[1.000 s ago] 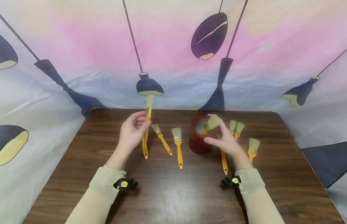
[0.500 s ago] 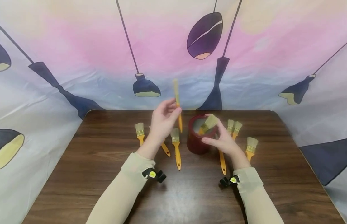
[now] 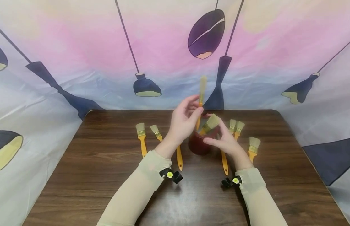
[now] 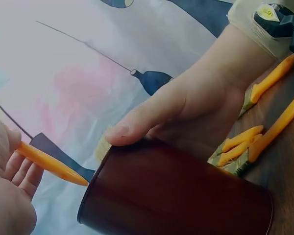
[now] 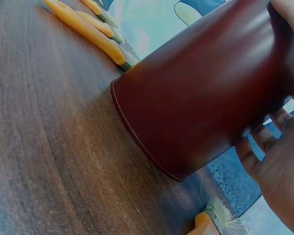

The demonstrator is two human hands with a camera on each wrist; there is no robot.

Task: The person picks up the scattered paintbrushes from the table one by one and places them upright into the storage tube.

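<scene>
My left hand [image 3: 185, 121] pinches a paintbrush [image 3: 202, 91] upright, bristles up, with its orange handle pointing down at the mouth of a dark red cylindrical pot [image 3: 199, 147]. In the left wrist view the tip of that brush's handle [image 4: 54, 164] is right at the pot's rim. My right hand [image 3: 228, 142] grips the pot from the right near its top, thumb in front and fingers around the far side. Another paintbrush [image 3: 211, 122] leans inside the pot, its bristles sticking out toward the right hand. The pot's base [image 5: 147, 152] is on the wooden table in the right wrist view.
Left of the pot on the table [image 3: 79, 188] lie a wide brush [image 3: 141, 133], a narrower brush [image 3: 156, 131] and another brush [image 3: 179, 158], partly behind the left arm. To the right lie several more, including a wide brush [image 3: 253, 147]. A printed cloth [image 3: 107, 47] hangs behind.
My left hand has carried its paintbrush rightward from the left side of the table to over the pot's mouth. The right hand has stayed on the pot.
</scene>
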